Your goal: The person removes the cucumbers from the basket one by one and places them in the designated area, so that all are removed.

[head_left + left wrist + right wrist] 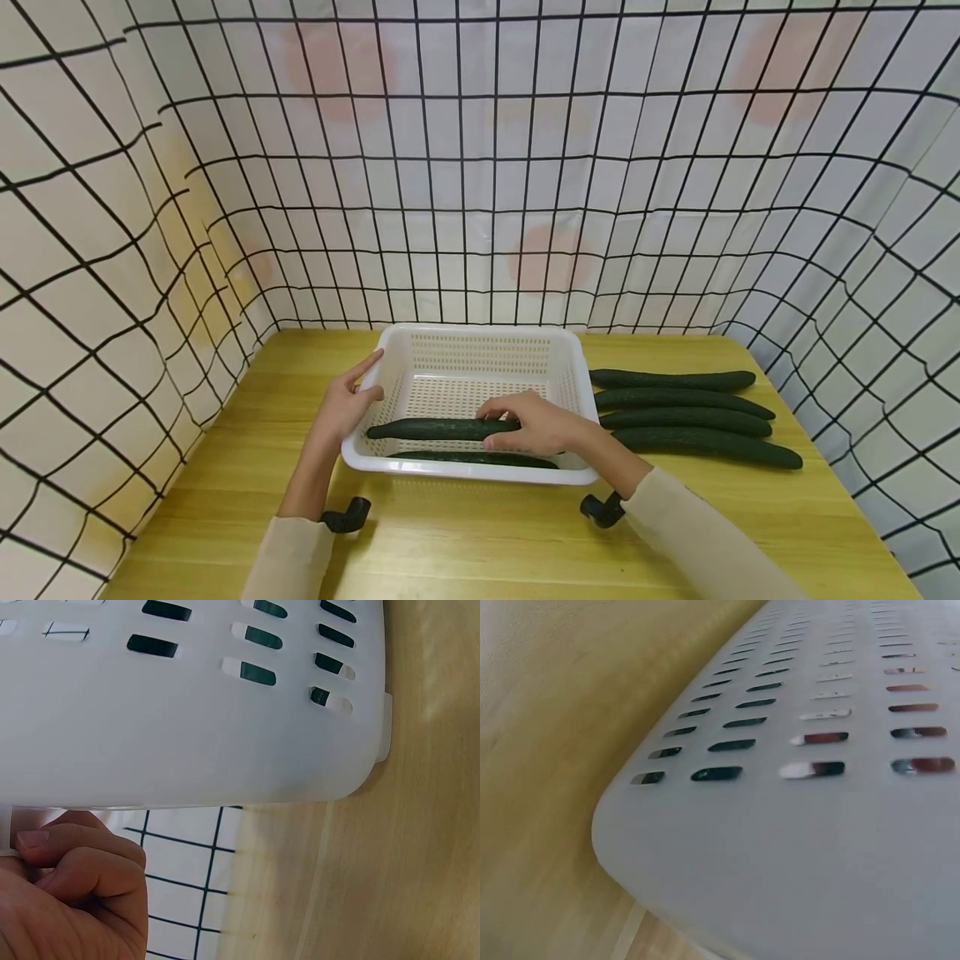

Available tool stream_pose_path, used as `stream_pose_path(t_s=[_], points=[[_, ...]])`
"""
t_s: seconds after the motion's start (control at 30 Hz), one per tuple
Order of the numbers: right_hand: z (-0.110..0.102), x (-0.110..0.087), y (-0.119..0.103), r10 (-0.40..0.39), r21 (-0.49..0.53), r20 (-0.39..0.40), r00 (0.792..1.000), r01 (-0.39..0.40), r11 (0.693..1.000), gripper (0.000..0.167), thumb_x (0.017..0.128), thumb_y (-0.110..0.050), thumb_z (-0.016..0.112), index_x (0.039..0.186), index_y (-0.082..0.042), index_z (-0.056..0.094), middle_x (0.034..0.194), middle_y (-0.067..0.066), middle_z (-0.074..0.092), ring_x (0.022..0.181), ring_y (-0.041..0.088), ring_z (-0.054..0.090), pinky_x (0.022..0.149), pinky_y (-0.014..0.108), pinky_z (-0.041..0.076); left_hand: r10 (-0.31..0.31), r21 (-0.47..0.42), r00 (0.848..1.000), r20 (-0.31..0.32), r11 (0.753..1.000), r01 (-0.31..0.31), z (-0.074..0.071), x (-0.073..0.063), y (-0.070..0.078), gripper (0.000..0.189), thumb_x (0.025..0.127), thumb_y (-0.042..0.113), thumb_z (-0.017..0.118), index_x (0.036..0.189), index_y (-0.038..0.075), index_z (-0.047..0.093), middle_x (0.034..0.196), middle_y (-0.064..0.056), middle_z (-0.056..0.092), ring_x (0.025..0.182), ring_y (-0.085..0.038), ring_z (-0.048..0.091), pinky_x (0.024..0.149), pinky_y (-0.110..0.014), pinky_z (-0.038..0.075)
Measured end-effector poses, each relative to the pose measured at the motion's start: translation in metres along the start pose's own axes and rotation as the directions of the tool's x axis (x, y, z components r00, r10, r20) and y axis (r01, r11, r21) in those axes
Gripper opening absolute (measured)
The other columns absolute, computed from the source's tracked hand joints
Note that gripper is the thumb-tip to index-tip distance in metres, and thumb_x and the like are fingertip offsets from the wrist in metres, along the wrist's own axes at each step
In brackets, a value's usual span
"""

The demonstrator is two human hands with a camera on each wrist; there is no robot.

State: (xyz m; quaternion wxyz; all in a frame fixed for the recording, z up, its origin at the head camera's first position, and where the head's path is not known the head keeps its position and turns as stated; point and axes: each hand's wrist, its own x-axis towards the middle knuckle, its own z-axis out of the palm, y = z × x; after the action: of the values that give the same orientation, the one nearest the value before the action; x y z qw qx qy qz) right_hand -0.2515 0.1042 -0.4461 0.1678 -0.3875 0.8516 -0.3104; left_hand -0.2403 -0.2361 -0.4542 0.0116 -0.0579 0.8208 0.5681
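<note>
Right hand (536, 423) pinches a cucumber (433, 429) aligned left to right; left hand (347, 407) grips basket (468, 472).

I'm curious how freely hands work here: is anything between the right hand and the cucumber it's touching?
Nothing visible: the right hand pinches the cucumber directly. The other cucumber inside the white basket lies along the near side, not between them.

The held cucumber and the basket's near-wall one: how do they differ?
The right grip pinches the held cucumber, not the near-wall cucumber. The basket's near rim partly covers the near-wall cucumber, not the held cucumber. Both are dark green.
</note>
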Motion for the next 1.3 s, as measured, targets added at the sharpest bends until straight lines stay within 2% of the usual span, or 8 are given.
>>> stream_pose_path(t_s=[0.27, 0.43, 0.6, 0.7, 0.87, 0.97, 1.1, 1.3], points=[[-0.003, -0.003, -0.006, 0.009, 0.098, -0.167, 0.986, 0.007, 0.995, 0.046, 0.093, -0.042, 0.074, 0.133, -0.020, 0.070, 0.128, -0.005, 0.070, 0.115, 0.015, 0.065, 0.099, 0.040, 0.054, -0.002, 0.016, 1.000, -0.005, 1.000, 0.002, 0.000, 0.001, -0.002, 0.072, 0.090, 0.013, 0.061, 0.155, 0.038, 0.046, 0.140, -0.027, 0.058, 0.094, -0.025, 0.063, 0.071, -0.033, 0.058], [-0.010, -0.006, -0.009, -0.025, 0.072, -0.227, 0.974, 0.042, 0.996, 0.048, 0.094, -0.046, 0.072, 0.134, -0.021, 0.070, 0.130, -0.006, 0.071, 0.110, 0.012, 0.066, 0.091, 0.034, 0.054, -0.004, 0.019, 1.000, -0.001, 1.000, 0.004, 0.001, 0.001, -0.001, 0.072, 0.090, 0.013, 0.061, 0.155, 0.039, 0.046, 0.144, -0.025, 0.056, 0.095, -0.026, 0.062, 0.070, -0.033, 0.056], [-0.023, -0.012, -0.017, -0.074, 0.034, -0.281, 0.957, 0.087, 0.996, 0.044, 0.097, -0.042, 0.069, 0.135, -0.022, 0.069, 0.133, -0.004, 0.069, 0.112, 0.016, 0.066, 0.092, 0.038, 0.054, -0.002, 0.018, 1.000, 0.007, 1.000, 0.002, 0.001, 0.000, 0.001, 0.069, 0.092, 0.013, 0.060, 0.156, 0.037, 0.045, 0.149, -0.026, 0.052, 0.101, -0.028, 0.061, 0.070, -0.033, 0.054], [-0.029, -0.018, -0.023, -0.082, 0.030, -0.306, 0.948, 0.096, 0.995, 0.044, 0.098, -0.039, 0.068, 0.137, -0.019, 0.067, 0.136, -0.003, 0.067, 0.115, 0.018, 0.064, 0.095, 0.043, 0.054, -0.002, 0.010, 1.000, 0.005, 1.000, 0.002, 0.001, 0.000, 0.001, 0.065, 0.097, 0.012, 0.059, 0.156, 0.035, 0.045, 0.141, -0.027, 0.058, 0.095, -0.026, 0.063, 0.070, -0.033, 0.055], [-0.039, -0.028, -0.032, -0.108, 0.028, -0.347, 0.932, 0.125, 0.992, 0.043, 0.100, -0.033, 0.066, 0.140, -0.016, 0.063, 0.139, -0.002, 0.064, 0.130, 0.022, 0.059, 0.105, 0.051, 0.050, -0.022, -0.019, 1.000, 0.000, 1.000, 0.022, 0.000, -0.001, 0.001, 0.064, 0.098, 0.007, 0.053, 0.155, 0.037, 0.047, 0.111, -0.021, 0.064, 0.076, -0.020, 0.061, 0.067, -0.031, 0.052], [-0.048, -0.036, -0.037, -0.119, 0.017, -0.366, 0.923, 0.135, 0.991, 0.041, 0.101, -0.032, 0.065, 0.140, -0.020, 0.062, 0.141, -0.004, 0.063, 0.134, 0.022, 0.056, 0.109, 0.053, 0.047, -0.028, -0.026, 1.000, 0.012, 0.999, 0.028, 0.000, -0.001, 0.001, 0.067, 0.096, 0.006, 0.053, 0.155, 0.038, 0.045, 0.121, -0.023, 0.063, 0.084, -0.022, 0.062, 0.069, -0.032, 0.053], [-0.062, -0.052, -0.041, -0.101, 0.001, -0.394, 0.914, 0.110, 0.994, 0.040, 0.102, -0.031, 0.064, 0.141, -0.023, 0.062, 0.142, -0.005, 0.061, 0.136, 0.022, 0.053, 0.111, 0.055, 0.045, -0.035, -0.016, 0.999, 0.021, 0.999, 0.035, 0.000, -0.002, 0.003, 0.069, 0.094, 0.011, 0.058, 0.156, 0.038, 0.044, 0.149, -0.025, 0.052, 0.104, -0.028, 0.063, 0.074, -0.035, 0.056], [-0.078, -0.084, -0.030, -0.001, -0.043, -0.421, 0.907, -0.019, 0.999, 0.045, 0.102, -0.034, 0.062, 0.145, -0.021, 0.059, 0.151, 0.002, 0.055, 0.147, 0.032, 0.043, 0.115, 0.062, 0.037, -0.037, -0.029, 0.999, 0.025, 0.999, 0.038, 0.000, -0.003, 0.005, 0.072, 0.092, 0.011, 0.060, 0.157, 0.037, 0.043, 0.149, -0.029, 0.051, 0.105, -0.032, 0.065, 0.074, -0.038, 0.058]])
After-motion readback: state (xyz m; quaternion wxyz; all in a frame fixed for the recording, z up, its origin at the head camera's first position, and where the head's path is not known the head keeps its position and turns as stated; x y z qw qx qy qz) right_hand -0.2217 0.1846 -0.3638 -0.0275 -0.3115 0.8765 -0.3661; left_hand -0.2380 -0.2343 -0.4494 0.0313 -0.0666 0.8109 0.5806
